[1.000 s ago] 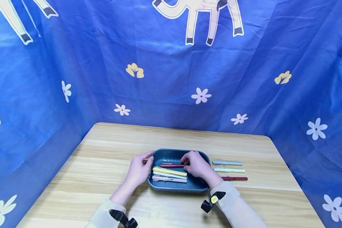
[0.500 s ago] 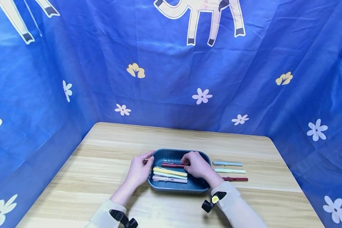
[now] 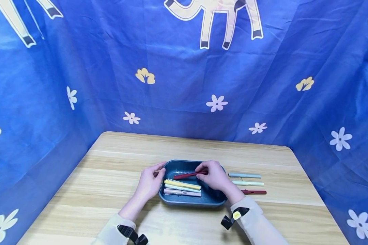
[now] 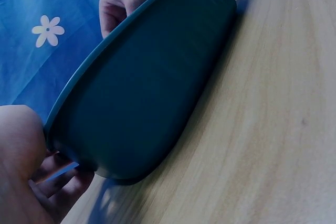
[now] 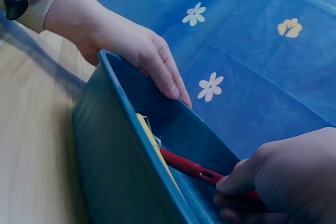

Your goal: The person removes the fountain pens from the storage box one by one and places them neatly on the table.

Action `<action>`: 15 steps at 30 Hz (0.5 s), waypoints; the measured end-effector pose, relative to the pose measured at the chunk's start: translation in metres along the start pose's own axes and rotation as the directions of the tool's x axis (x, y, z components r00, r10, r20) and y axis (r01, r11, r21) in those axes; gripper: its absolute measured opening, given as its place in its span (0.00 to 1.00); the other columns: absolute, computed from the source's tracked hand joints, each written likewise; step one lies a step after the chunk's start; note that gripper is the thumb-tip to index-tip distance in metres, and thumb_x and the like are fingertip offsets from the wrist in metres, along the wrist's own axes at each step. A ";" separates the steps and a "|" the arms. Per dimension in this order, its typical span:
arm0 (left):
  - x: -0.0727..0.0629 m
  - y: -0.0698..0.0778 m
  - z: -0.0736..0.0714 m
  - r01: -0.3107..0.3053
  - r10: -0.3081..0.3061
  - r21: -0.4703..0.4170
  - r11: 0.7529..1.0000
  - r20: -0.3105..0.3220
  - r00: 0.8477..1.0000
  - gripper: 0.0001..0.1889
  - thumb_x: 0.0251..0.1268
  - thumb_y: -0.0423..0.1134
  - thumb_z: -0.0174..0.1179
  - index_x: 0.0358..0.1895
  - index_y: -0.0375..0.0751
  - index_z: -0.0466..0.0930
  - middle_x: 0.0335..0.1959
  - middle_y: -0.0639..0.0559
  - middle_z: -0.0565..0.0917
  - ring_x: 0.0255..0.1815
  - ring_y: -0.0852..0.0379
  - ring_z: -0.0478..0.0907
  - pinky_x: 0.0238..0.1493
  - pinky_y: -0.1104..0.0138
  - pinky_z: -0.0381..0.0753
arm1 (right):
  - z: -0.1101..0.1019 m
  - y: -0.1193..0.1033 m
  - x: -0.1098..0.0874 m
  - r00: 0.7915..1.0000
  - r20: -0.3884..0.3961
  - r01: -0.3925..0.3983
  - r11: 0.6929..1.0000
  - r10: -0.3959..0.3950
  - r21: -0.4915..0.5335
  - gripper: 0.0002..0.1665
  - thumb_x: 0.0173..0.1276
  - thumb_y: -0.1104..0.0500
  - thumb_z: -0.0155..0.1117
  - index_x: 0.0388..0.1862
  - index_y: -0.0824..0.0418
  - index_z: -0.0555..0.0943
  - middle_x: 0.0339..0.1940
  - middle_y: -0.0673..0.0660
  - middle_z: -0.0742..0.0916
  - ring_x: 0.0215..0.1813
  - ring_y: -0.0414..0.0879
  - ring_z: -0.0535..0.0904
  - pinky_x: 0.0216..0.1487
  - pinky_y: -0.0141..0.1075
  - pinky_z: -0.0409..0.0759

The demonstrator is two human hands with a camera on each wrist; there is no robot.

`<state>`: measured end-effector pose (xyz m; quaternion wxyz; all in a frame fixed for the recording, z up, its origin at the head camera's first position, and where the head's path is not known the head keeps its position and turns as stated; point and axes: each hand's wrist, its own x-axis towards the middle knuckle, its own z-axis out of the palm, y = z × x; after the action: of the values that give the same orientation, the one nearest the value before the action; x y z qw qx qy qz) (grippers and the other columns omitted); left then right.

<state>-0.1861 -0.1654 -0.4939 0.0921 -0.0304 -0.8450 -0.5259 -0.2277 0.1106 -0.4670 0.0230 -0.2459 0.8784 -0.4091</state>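
A dark teal box (image 3: 193,204) sits on the table. At its left end my left hand (image 3: 150,182) grips the rim, its fingers against the outer wall (image 4: 142,87). Inside the box, my right hand (image 3: 214,177) pinches a red pen (image 3: 185,176) near its right end. The pen tilts, its left end lower, as the right wrist view also shows with its red barrel (image 5: 184,164). In front of it in the box lie a yellow pen (image 3: 184,184), a pale pen (image 3: 179,188) and a lavender pen (image 3: 182,193), side by side.
Right of the box, a light blue pen (image 3: 245,175), a mint pen (image 3: 249,183) and a dark red pen (image 3: 255,192) lie in a row on the wooden table (image 3: 116,149). A blue patterned cloth (image 3: 178,95) hangs behind and at both sides.
My right hand has moved slightly right and up, lifting the right end of the red pen, which has turned and now slants. The left hand and the box have stayed put.
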 end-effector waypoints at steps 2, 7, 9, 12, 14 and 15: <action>0.000 0.000 0.000 0.000 0.000 0.004 1.000 0.000 1.000 0.19 0.80 0.31 0.59 0.69 0.30 0.79 0.64 0.35 0.83 0.60 0.43 0.85 0.63 0.54 0.82 | -0.001 0.000 -0.001 1.000 -0.025 -0.008 0.999 0.009 0.044 0.06 0.66 0.67 0.77 0.40 0.58 0.91 0.34 0.47 0.89 0.34 0.39 0.83 0.37 0.35 0.83; 0.000 0.000 -0.001 -0.002 0.002 0.013 1.000 -0.001 1.000 0.19 0.80 0.32 0.58 0.69 0.31 0.80 0.63 0.35 0.84 0.60 0.43 0.85 0.63 0.53 0.82 | -0.002 0.000 -0.002 0.998 -0.055 -0.023 0.991 0.031 0.132 0.06 0.65 0.69 0.77 0.39 0.61 0.92 0.32 0.49 0.90 0.29 0.41 0.80 0.29 0.31 0.79; 0.000 -0.001 -0.001 -0.004 0.004 0.015 1.000 -0.002 1.000 0.19 0.80 0.32 0.58 0.69 0.31 0.80 0.63 0.35 0.84 0.60 0.43 0.85 0.63 0.53 0.82 | -0.002 0.000 -0.002 0.997 -0.063 -0.027 0.989 0.036 0.143 0.06 0.64 0.69 0.77 0.39 0.61 0.92 0.32 0.50 0.90 0.29 0.41 0.80 0.29 0.30 0.79; 0.001 0.000 -0.001 -0.008 0.008 0.016 1.000 -0.001 1.000 0.19 0.80 0.32 0.58 0.69 0.31 0.80 0.63 0.35 0.83 0.60 0.43 0.85 0.63 0.53 0.82 | -0.002 0.002 -0.002 0.996 -0.073 -0.030 0.988 0.041 0.152 0.06 0.65 0.69 0.77 0.39 0.62 0.92 0.32 0.50 0.90 0.29 0.41 0.80 0.29 0.30 0.80; 0.001 0.000 -0.001 -0.009 0.009 0.016 1.000 0.001 1.000 0.19 0.80 0.32 0.58 0.69 0.31 0.80 0.63 0.35 0.83 0.60 0.43 0.85 0.64 0.53 0.82 | -0.002 0.003 -0.002 0.995 -0.080 -0.040 0.987 0.053 0.156 0.06 0.65 0.69 0.77 0.39 0.61 0.92 0.33 0.50 0.90 0.29 0.41 0.81 0.30 0.31 0.81; 0.001 0.000 -0.001 -0.008 0.008 0.017 1.000 0.002 1.000 0.19 0.80 0.32 0.58 0.69 0.31 0.80 0.63 0.35 0.83 0.60 0.43 0.85 0.64 0.53 0.82 | -0.002 0.003 -0.002 0.995 -0.082 -0.046 0.986 0.060 0.162 0.06 0.65 0.69 0.77 0.39 0.61 0.93 0.33 0.50 0.90 0.30 0.41 0.81 0.30 0.31 0.81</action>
<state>-0.1868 -0.1661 -0.4931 0.0938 -0.0336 -0.8493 -0.5185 -0.2276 0.1150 -0.4685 0.0155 -0.2016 0.8491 -0.4880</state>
